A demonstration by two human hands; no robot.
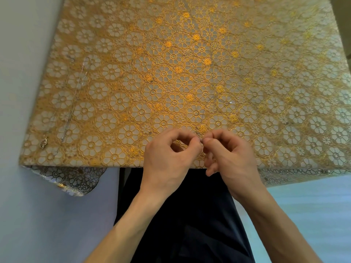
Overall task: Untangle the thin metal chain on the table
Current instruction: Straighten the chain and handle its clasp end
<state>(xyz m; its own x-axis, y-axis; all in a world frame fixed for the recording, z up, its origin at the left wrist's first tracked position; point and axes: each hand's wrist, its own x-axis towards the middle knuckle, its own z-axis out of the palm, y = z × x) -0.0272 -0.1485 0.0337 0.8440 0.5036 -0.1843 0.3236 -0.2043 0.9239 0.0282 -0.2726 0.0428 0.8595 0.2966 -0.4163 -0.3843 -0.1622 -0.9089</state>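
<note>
Glossy embossed tablecloth (171, 73) (thin metal chain (198, 134))

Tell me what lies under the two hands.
The floral tablecloth lies under the left hand and right hand, which pinch a thin chain between them. Any chain beneath their fingers is covered.

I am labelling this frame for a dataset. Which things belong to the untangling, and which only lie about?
In use:
- chain
- left hand
- right hand

Lying about:
- second chain, far left
- small gold piece
- tablecloth

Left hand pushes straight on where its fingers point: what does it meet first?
The right hand, probably: its fingers face the left hand across the pinched chain.
</note>
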